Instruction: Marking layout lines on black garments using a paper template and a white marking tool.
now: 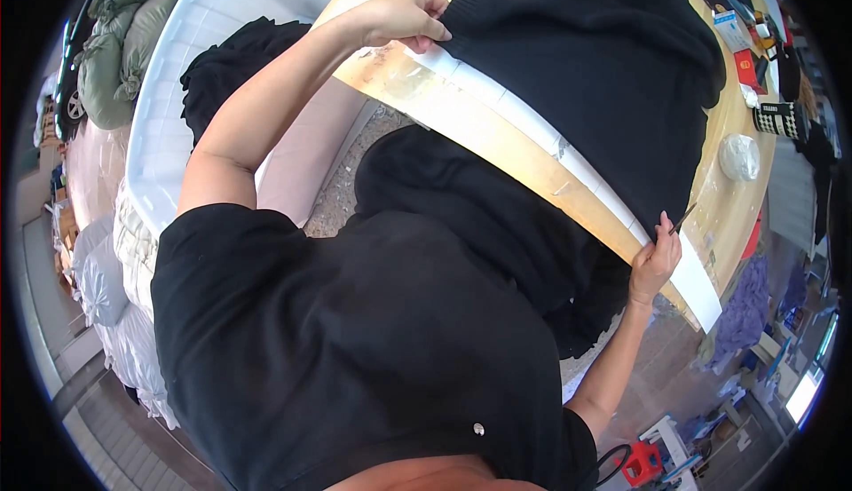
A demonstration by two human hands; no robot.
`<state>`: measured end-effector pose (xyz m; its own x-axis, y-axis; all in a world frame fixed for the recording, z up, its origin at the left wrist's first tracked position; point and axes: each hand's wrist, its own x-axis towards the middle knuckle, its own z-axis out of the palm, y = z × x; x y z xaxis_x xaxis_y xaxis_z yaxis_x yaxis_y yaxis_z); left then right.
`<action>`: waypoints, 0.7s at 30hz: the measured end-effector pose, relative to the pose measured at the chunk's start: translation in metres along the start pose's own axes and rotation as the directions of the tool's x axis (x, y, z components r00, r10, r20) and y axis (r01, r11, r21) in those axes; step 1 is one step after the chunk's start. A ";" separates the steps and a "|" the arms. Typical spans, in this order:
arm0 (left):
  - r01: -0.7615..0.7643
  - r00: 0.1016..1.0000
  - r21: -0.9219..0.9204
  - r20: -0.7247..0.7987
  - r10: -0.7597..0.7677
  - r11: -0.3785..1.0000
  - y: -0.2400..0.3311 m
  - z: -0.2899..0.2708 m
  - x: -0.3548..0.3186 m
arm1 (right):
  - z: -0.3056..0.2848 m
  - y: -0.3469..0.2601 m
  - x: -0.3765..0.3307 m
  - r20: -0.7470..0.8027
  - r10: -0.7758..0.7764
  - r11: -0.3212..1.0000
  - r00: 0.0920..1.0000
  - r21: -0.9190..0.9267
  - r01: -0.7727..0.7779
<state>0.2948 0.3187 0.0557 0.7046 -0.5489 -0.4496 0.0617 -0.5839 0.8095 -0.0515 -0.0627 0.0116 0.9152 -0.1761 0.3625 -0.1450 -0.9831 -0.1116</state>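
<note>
A black knitted garment piece (586, 74) lies spread over the wooden table. Along its near edge runs a long white strip (532, 122) with thin cross lines, partly covered by the fabric. My left hand (404, 20) pinches the fabric's left corner between thumb and fingers, at the strip's upper end. At the opposite corner, my right hand (655, 265) rests on the strip and the garment's edge. A thin dark pointed tool (685, 216) sticks out of its fingers; its exact kind is too small to tell.
A large white plastic tub (169, 91) with black fabric (231, 65) inside stands at the left. More black cloth (461, 198) lies over my lap. On the table's right side are a clear wrapped roll (738, 157), a patterned dark cup (779, 121) and small boxes. Stuffed sacks (133, 38) sit far left.
</note>
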 end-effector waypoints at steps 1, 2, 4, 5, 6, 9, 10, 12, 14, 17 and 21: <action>-0.009 0.999 -0.068 0.031 0.011 0.998 0.001 -0.002 -0.001 | 0.001 0.001 -0.001 0.001 0.003 1.000 1.000 0.001 -0.003; -0.013 1.000 -0.074 0.023 0.015 0.997 0.002 -0.003 -0.002 | 0.002 0.003 0.000 -0.015 -0.005 1.000 1.000 0.006 0.005; 0.015 1.000 -0.049 -0.003 -0.016 0.999 -0.002 0.002 -0.001 | 0.003 0.003 0.000 -0.027 -0.011 1.000 1.000 0.012 0.012; 0.042 0.999 -0.028 -0.024 -0.043 0.999 -0.002 0.007 0.000 | 0.001 0.001 0.000 -0.018 0.005 1.000 1.000 0.015 -0.005; 0.044 0.999 -0.029 -0.014 -0.045 0.999 -0.002 0.012 0.002 | -0.001 0.000 0.000 -0.008 0.022 1.000 1.000 0.015 -0.022; 0.039 0.984 0.358 -0.175 0.026 0.933 0.004 0.036 0.012 | -0.008 0.005 -0.005 -0.032 -0.012 1.000 0.999 -0.010 0.012; 0.005 0.988 0.366 -0.147 0.052 0.931 0.001 0.034 0.012 | -0.009 0.006 -0.007 0.012 0.032 0.996 0.999 0.079 -0.033; -0.085 0.951 0.512 -0.215 0.224 0.854 -0.002 0.029 0.008 | -0.023 0.003 0.000 0.159 0.253 0.868 0.954 0.398 -0.296; -0.189 0.719 0.676 -0.399 0.570 0.712 -0.016 0.020 0.018 | -0.025 0.023 0.005 0.235 0.236 0.663 0.943 0.671 -0.333; -0.668 0.602 0.431 -0.164 0.781 0.606 0.077 0.137 0.004 | -0.037 0.055 0.000 0.314 0.323 0.415 0.893 0.801 -0.431; -0.928 0.349 0.160 0.053 0.936 0.337 0.118 0.314 0.004 | -0.034 0.069 -0.001 0.367 0.381 0.323 0.849 0.807 -0.494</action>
<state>0.0833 0.0594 0.0311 0.2663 -0.7694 0.5806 -0.7459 0.2171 0.6297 -0.0750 -0.1321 0.0356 0.8596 -0.5055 -0.0748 -0.1958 -0.1907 -0.9619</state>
